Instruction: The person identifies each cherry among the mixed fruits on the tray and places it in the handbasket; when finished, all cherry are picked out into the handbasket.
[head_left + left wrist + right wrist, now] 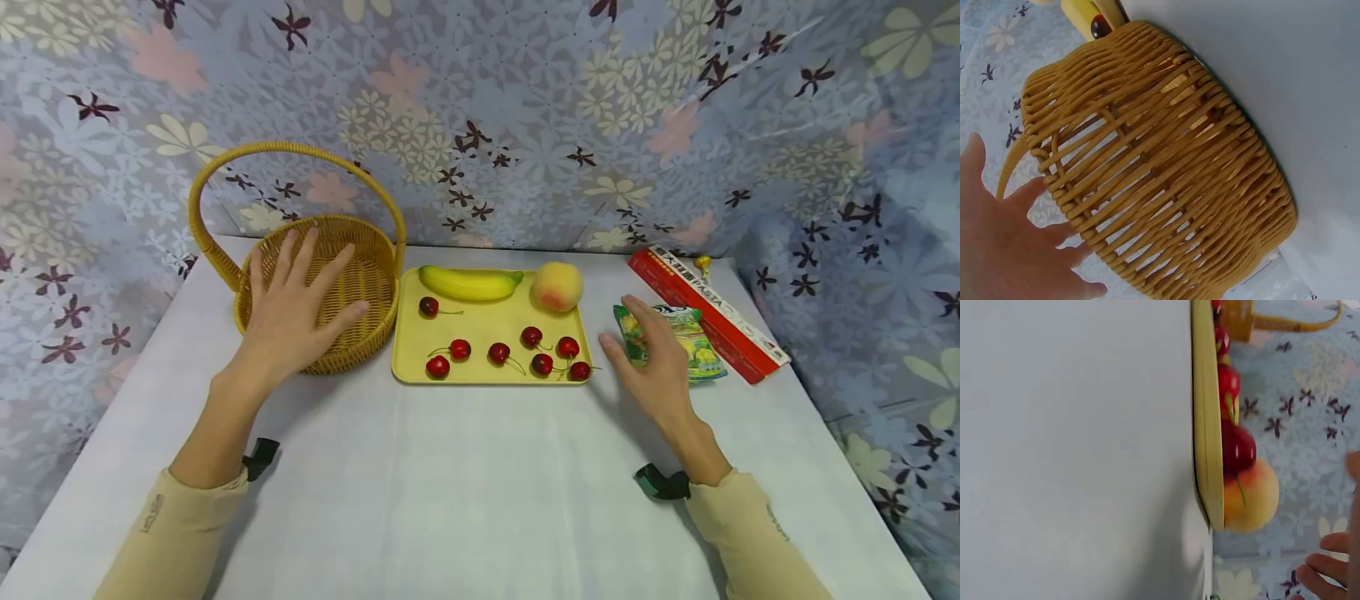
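Observation:
Over the wicker basket (352, 333) my left hand (281, 321) is spread wide, its fingers straight and holding nothing. The left wrist view has that hand (1010, 244) beside the woven side of the basket (1160, 162). My right hand (660, 362), fingers loosely extended, hangs over the left part of a green packet (697, 343) and grips nothing; whether it touches the packet I cannot tell. Part of this hand (1329, 569) shows at the right edge of the right wrist view, past the peach (1254, 497).
Between the hands a yellow tray (408, 333) holds a banana (471, 284), a peach (557, 287) and several cherries (438, 367). A red pasta box (705, 312) lies behind the packet, with a small yellow item (702, 262) beyond. Patterned cloth (525, 125) backs the white table (450, 483).

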Tool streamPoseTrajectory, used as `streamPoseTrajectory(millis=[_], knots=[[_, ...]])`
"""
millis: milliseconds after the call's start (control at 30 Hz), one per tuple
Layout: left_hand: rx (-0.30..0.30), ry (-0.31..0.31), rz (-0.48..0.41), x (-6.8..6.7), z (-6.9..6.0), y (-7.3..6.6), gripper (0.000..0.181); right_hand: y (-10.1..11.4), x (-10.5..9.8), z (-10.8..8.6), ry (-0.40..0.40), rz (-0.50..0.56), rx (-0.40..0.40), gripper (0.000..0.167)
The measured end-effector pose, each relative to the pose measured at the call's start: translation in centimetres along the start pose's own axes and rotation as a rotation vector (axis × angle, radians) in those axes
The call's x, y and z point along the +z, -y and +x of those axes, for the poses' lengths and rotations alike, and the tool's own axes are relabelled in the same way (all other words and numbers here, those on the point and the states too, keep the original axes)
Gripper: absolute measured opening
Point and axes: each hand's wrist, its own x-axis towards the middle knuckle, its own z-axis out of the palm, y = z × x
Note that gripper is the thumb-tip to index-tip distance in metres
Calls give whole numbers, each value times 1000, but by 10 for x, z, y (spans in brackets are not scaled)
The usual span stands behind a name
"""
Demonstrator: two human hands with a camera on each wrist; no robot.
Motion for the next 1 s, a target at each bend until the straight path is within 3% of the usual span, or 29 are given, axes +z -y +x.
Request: streamPoseTrajectory(millis=[300,433,533,700,767,833,1000], knots=[[2,-46,-65,-30,-1,5,78,-2,9,-13,19,29,-9,57],[12,-117,-106,-45,-6,7,74,-3,14,-15,73,79,-20,55],[31,-258,-166,-53,-9,9,67,-1,17,-13,118,100,-16,57],[42,-582,-261,-64,-12,13,49,2,21,-10,171,155,-15,57],[24,-683,-288,-68,-12,13,42,4,22,-11,181,163,-17,56],[3,-752,-309,-72,-12,14,39,5,23,-13,182,161,-22,55],[-141,-847,-438,-72,-13,19,46,5,24,-20,176,157,-54,57]])
